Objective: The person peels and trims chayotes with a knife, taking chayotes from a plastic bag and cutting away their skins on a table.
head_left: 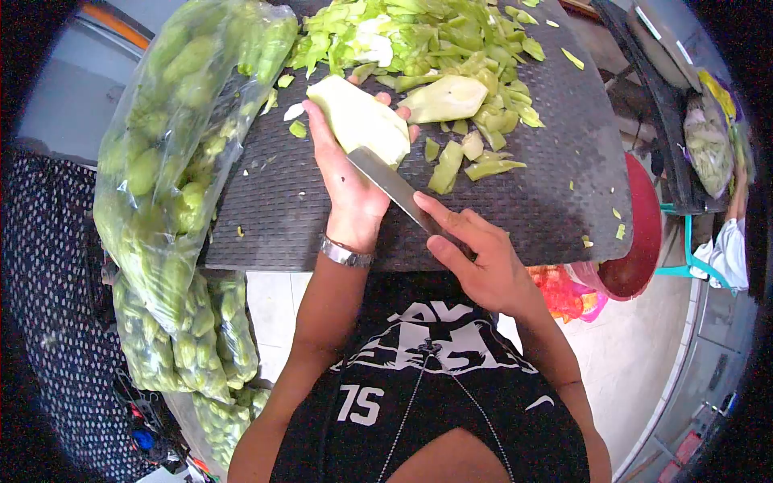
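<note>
My left hand (348, 179), a metal watch on its wrist, cradles a peeled pale-green chayote (359, 119) with the palm turned up and the fingers curled round its far side. In my right hand (481, 256) is a kitchen knife (394, 187), gripped by the handle. Its blade points up and left, with the tip end at the chayote's lower edge; whether it cuts in I cannot tell. Just right of my left fingertips, another peeled chayote (448, 98) lies against a heap of green peelings (419, 36). Several loose peel pieces (448, 167) lie nearer to me.
A dark woven-pattern table (282, 213) spans the space before me. On its left side leans a long clear bag of chayotes (173, 129), with more filled bags (181, 338) below. A red tub (632, 233) and orange-pink netting (564, 294) stand beyond the right edge.
</note>
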